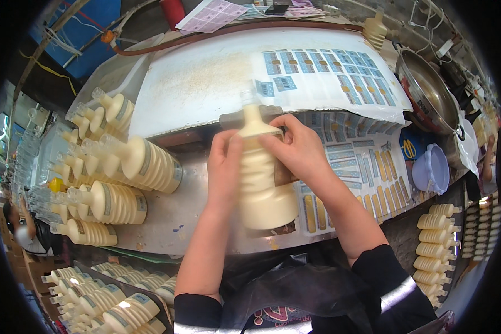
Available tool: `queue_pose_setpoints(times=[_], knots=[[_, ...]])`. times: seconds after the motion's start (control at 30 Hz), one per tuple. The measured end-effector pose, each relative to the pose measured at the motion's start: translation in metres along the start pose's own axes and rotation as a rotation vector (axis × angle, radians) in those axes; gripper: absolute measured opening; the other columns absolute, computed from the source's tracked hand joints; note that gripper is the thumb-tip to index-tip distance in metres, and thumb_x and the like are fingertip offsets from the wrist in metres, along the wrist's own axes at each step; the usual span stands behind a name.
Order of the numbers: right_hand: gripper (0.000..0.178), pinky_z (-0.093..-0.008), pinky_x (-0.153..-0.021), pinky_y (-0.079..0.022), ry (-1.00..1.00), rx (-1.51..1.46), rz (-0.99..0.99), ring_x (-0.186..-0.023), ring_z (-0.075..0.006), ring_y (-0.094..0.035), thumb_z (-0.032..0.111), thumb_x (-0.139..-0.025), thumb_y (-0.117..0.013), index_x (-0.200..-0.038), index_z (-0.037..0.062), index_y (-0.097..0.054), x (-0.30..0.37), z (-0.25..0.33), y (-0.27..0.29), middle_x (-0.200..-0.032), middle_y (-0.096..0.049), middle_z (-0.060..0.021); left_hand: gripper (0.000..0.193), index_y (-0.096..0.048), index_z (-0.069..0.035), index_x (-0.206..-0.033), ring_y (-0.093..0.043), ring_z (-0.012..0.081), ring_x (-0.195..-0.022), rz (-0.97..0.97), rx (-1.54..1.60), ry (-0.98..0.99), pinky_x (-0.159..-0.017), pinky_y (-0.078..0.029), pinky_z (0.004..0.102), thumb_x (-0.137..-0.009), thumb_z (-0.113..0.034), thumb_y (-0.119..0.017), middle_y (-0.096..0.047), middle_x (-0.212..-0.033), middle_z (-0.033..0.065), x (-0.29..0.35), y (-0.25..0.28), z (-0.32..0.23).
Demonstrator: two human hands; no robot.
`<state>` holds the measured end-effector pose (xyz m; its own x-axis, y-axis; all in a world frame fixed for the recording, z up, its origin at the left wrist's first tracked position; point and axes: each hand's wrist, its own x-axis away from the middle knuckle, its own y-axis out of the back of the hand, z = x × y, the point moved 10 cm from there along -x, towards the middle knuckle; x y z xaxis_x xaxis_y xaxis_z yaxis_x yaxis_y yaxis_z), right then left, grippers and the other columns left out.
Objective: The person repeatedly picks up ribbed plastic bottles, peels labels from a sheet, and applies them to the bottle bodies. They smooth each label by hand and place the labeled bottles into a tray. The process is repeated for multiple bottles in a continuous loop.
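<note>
A cream-coloured bottle (267, 206) with a ribbed body and clear neck stands in front of me, its neck pointing away. My left hand (225, 164) is closed at the bottle's left side, fingers curled near the shoulder and slightly blurred. From the other side, my right hand (300, 146) grips the shoulder, with its thumb on a narrow grey label band (259, 135) that runs across it. Behind the right fingers, part of the bottle's side is hidden. Just beyond the neck, two loose blue labels (284, 83) lie on a white board (197, 83).
Similar cream bottles (142, 161) crowd the metal table (167, 222) on the left. Sheets of blue labels (367, 92) and gold strip labels (392, 200) lie to the right. A metal basin (428, 83) and a lilac bucket (431, 170) stand at the far right.
</note>
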<state>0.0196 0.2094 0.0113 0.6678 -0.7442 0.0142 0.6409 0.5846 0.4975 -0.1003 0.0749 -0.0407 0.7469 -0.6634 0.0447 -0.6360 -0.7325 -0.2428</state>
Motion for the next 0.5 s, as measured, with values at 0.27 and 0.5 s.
queue_pose_setpoints(times=[0.27,0.5], knots=[[0.052,-0.0337,-0.067,-0.044,-0.019,0.033,0.005,-0.071,-0.0186,-0.055,0.042,-0.082,-0.075,-0.113,0.0016,-0.067,0.002,0.0,-0.003,-0.076,-0.057,-0.0078,0.028,-0.058,-0.004,-0.121,-0.062,0.0088,-0.096,0.002,0.078,0.019,-0.085,-0.053,0.0265,-0.11,-0.029,-0.051,-0.066,-0.109,0.004,-0.001,0.004,0.008],[0.045,-0.0266,-0.056,-0.037,0.007,-0.011,-0.024,-0.06,-0.0055,-0.044,0.036,-0.084,-0.078,-0.11,0.0016,-0.067,0.001,0.001,-0.004,-0.065,-0.048,0.0037,0.038,-0.058,-0.003,-0.131,-0.064,0.0171,-0.11,-0.045,0.381,0.186,-0.098,-0.053,0.034,-0.112,-0.032,-0.041,-0.066,-0.122,0.0082,0.005,0.008,0.025]])
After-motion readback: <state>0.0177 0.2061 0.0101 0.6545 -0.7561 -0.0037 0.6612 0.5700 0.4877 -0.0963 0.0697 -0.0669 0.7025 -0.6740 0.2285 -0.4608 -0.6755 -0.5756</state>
